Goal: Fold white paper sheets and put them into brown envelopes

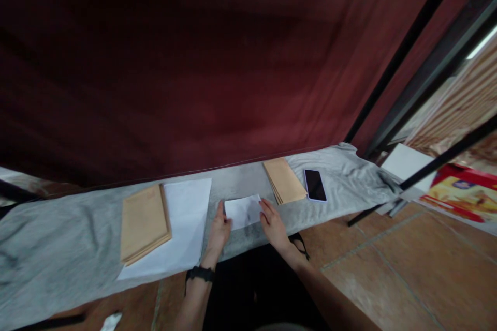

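Observation:
A small white sheet of paper point(243, 213), possibly folded, lies low over the grey cloth in front of me, between my two hands. At its left edge is my left hand point(219, 231), fingers closed around that side with the thumb towards the paper. My right hand point(274, 226) grips the opposite edge, its fingertips near the upper right corner. Just beyond the right hand rests a small stack of brown envelopes point(284, 181). Left of the left hand, larger white sheets point(190, 217) lie partly under a thicker stack of brown envelopes point(143, 222).
A dark-screened phone point(315, 185) lies right of the smaller envelope stack. Grey cloth point(58, 248) covers the narrow surface, with a dark red panel point(217, 72) rising behind. Black metal bars point(396, 67) and a red-and-yellow box point(464, 194) stand to the right. Below is a tiled floor point(368, 269).

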Motion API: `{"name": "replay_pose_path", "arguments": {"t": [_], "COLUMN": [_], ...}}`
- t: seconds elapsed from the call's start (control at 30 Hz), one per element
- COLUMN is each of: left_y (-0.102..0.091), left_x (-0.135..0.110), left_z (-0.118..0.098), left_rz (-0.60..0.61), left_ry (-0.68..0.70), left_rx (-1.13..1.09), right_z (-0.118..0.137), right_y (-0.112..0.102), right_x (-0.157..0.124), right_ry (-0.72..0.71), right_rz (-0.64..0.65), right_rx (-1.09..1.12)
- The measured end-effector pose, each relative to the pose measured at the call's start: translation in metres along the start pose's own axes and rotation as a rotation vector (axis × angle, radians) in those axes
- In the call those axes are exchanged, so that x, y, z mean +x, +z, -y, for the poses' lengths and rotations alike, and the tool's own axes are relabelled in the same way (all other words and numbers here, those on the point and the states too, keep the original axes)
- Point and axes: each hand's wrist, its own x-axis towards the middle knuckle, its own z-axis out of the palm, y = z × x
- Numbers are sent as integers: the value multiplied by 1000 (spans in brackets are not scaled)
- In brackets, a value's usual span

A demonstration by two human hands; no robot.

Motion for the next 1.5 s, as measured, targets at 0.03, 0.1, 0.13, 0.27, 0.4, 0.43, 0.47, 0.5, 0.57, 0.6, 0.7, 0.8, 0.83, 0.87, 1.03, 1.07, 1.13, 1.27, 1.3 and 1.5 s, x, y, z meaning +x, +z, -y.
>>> {"name": "replay_pose_path", "arguments": {"t": [0.03,0.1,0.13,0.27,0.4,0.43,0.47,0.5,0.57,0.6,0.7,0.8,0.83,0.87,1.03,1.07,1.13,1.27,1.3,1.5], "left_y": [0,-1,-1,2,24,32,41,49,61,65,67,59,56,53,46,46,46,45,44,44], "left_x": [1,2,1,-9,-21,-23,-25,-26,-27,-27,-26,-23,-22,-22,-21,-21,-21,-22,-22,-23], "left_z": [-1,-4,-5,-12,-24,-28,-30,-32,-32,-31,-23,-14,-11,-8,6,8,10,6,5,4], "left_rz": [16,40,40,-66,-150,-114,-60,-7,67,79,58,26,16,3,-98,-113,-125,-107,-99,-83], "left_ry": [-7,-4,2,80,293,353,406,438,456,451,439,401,384,369,356,365,379,364,361,362], "left_rx": [20,51,82,322,523,539,556,575,617,635,667,691,699,706,686,677,667,678,683,724], "right_z": [2,5,6,6,4,3,2,1,-1,-1,-1,1,1,2,3,4,5,10,11,10], "right_y": [1,3,5,11,12,12,12,11,11,10,11,12,13,13,12,12,12,19,22,35], "right_x": [-2,-5,-7,-11,-12,-13,-13,-14,-15,-15,-15,-15,-15,-15,-15,-14,-9,9,14,27], "right_ry": [-106,-227,-251,-252,-260,-268,-279,-291,-312,-318,-330,-332,-327,-322,-303,-291,-257,-232,-244,-277], "right_rz": [72,168,191,198,192,198,206,214,226,227,215,186,174,166,181,189,207,268,291,350], "right_rx": [-141,-366,-448,-586,-646,-655,-665,-676,-701,-712,-728,-719,-714,-709,-690,-690,-689,-670,-666,-689]}}
